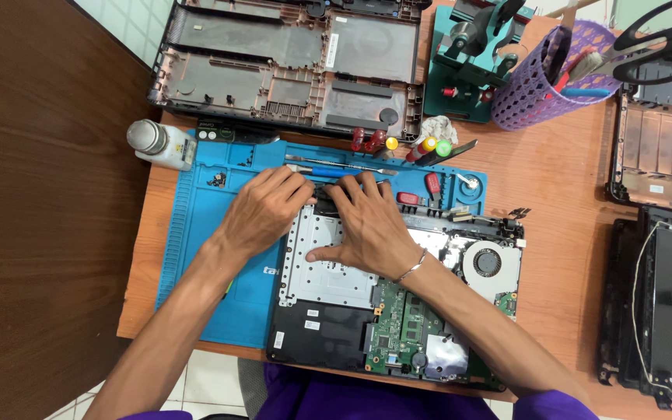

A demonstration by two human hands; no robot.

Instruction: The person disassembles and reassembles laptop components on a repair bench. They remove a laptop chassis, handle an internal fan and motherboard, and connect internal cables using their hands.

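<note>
The left hand [262, 208] and the right hand [367, 225] lie side by side, fingers spread and pressed flat on the upper edge of the opened laptop [398, 295]; neither grips anything, the fingertips meeting at a small dark part at the laptop's 12 o'clock edge, the right thumb resting on the silver metal plate [324, 272]; a thin bracelet [412, 268] circles the right wrist. The laptop lies with its long axis left to right across the blue work mat [196, 233], its near edge toward the person; a round fan [490, 264] sits at its 2 o'clock corner, green circuit boards [398, 323] at 5 o'clock, two small white labels on the black panel at 7 o'clock. Just beyond the fingers, at 12 o'clock, a blue-handled tool [328, 171] lies crosswise; red-handled screwdrivers [369, 140] further out; a white bottle [161, 144] on its side at 10 o'clock; an empty laptop shell [289, 62] past that; a purple mesh cup [542, 78] with scissors [655, 43] at 1 o'clock; more dark laptop parts [663, 295] at 3 o'clock on the wooden counter [561, 179].
</note>
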